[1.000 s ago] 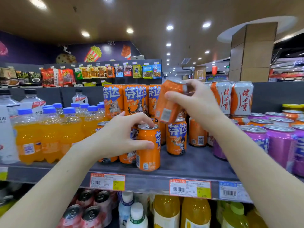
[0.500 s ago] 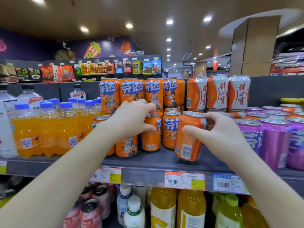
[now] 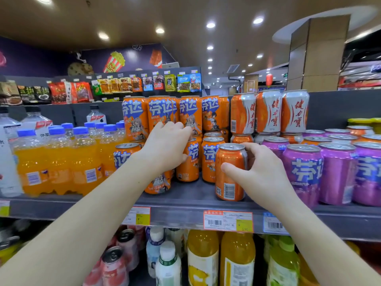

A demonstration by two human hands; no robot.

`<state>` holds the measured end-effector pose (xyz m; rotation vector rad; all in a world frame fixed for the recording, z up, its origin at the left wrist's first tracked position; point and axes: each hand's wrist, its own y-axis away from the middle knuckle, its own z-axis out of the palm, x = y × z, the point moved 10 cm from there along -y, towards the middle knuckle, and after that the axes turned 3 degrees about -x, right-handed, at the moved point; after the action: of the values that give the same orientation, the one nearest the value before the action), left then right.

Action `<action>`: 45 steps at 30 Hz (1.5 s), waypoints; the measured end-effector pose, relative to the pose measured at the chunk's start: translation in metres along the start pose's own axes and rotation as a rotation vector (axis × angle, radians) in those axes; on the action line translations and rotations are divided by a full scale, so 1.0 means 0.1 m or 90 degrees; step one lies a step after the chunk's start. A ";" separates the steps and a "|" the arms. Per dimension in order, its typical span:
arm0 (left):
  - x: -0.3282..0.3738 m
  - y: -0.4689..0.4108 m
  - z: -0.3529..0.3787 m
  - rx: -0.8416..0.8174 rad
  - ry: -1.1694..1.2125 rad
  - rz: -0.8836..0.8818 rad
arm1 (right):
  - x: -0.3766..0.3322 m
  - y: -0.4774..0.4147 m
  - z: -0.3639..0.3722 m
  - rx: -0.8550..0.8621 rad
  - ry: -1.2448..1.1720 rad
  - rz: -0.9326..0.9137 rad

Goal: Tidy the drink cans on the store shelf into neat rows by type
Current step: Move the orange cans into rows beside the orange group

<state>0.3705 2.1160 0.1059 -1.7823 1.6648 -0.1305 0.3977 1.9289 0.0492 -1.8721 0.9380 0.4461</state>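
On the grey shelf (image 3: 185, 205) stand orange drink cans in the middle and purple cans (image 3: 303, 174) to the right. My right hand (image 3: 259, 174) grips an orange can (image 3: 228, 174) standing upright near the shelf's front edge, barcode facing me. My left hand (image 3: 167, 147) curls round another orange can (image 3: 188, 162) further back, covering its top. More orange cans (image 3: 210, 159) stand behind and between them, with a second tier (image 3: 160, 112) stacked on top. Orange-and-silver cans (image 3: 268, 112) are stacked at the back right.
Orange soda bottles with blue caps (image 3: 57, 162) fill the shelf's left side, water bottles (image 3: 8, 153) beyond them. Price tags (image 3: 228, 220) line the shelf edge. Bottles and cans (image 3: 202, 259) sit on the shelf below. Snack packets (image 3: 144, 83) hang on a far rack.
My right hand brought the orange can down from the top tier and set it upright at the shelf front. My left hand pushed its can further back into the row.
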 end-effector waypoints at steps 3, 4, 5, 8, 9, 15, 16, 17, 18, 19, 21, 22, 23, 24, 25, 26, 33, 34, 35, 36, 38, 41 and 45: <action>0.12 0.10 -0.09 0.062 0.054 -0.007 | -0.02 0.04 0.05 -0.013 0.016 0.003; 0.19 0.14 -0.14 0.084 0.113 0.008 | -0.02 0.06 0.08 -0.024 0.008 0.002; 0.27 0.19 -0.19 0.092 0.199 0.028 | -0.01 0.07 0.10 -0.036 -0.003 0.000; 0.50 0.30 -0.18 0.032 0.488 0.060 | 0.00 0.15 0.06 -0.039 -0.061 -0.006; 0.56 0.32 -0.17 0.021 0.540 0.063 | -0.01 0.17 0.02 -0.031 -0.088 -0.008; 0.53 0.33 -0.35 0.131 0.829 0.048 | -0.21 0.22 -0.38 0.013 -0.185 -0.040; 0.52 0.30 -0.39 0.142 0.882 0.046 | -0.27 0.20 -0.48 0.018 -0.190 -0.046; 0.52 0.27 -0.43 0.149 0.930 0.049 | -0.32 0.18 -0.59 0.020 -0.193 -0.052; 0.54 0.22 -0.44 0.149 0.964 0.054 | -0.36 0.15 -0.70 0.020 -0.193 -0.059; 0.58 0.17 -0.43 0.138 0.981 0.054 | -0.40 0.13 -0.82 0.026 -0.190 -0.063; 0.73 0.05 -0.35 0.100 0.952 0.040 | -0.44 0.07 -1.09 0.052 -0.176 -0.068; 0.84 0.00 -0.31 0.078 0.925 0.040 | -0.42 0.04 -1.23 0.068 -0.162 -0.065; 0.99 -0.03 -0.27 0.053 0.905 0.048 | -0.39 0.01 -1.37 0.081 -0.150 -0.059; 1.16 -0.04 -0.26 0.027 0.893 0.065 | -0.34 -0.01 -1.51 0.094 -0.140 -0.051; 1.33 -0.04 -0.25 0.009 0.877 0.081 | -0.27 -0.02 -1.66 0.106 -0.129 -0.041; 1.48 -0.03 -0.26 0.003 0.850 0.089 | -0.20 -0.03 -1.78 0.112 -0.115 -0.030; 1.87 -0.01 -0.26 0.129 0.753 -0.017 | 0.34 -0.13 -2.42 0.134 -0.082 0.030; 1.86 -0.01 -0.24 0.140 0.766 -0.035 | 0.37 -0.18 -2.47 0.134 -0.074 0.033; 1.86 -0.01 -0.23 0.145 0.779 -0.049 | 0.40 -0.26 -2.50 0.131 -0.067 0.034; 1.85 0.00 -0.23 0.146 0.789 -0.056 | 0.44 -0.34 -2.51 0.124 -0.066 0.036; 1.86 0.02 -0.23 0.136 0.799 -0.060 | 0.52 -0.55 -2.47 0.099 -0.067 0.043; 1.87 0.05 -0.24 0.129 0.817 -0.059 | 0.63 -0.85 -2.30 0.051 -0.072 0.062; 1.88 0.07 -0.26 0.127 0.824 -0.052 | 0.73 -1.09 -2.03 0.006 -0.040 0.063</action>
<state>0.3839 1.9344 0.0523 -1.6432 2.2191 -1.7052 0.5100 1.7475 0.1631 -1.7981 0.9913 0.5568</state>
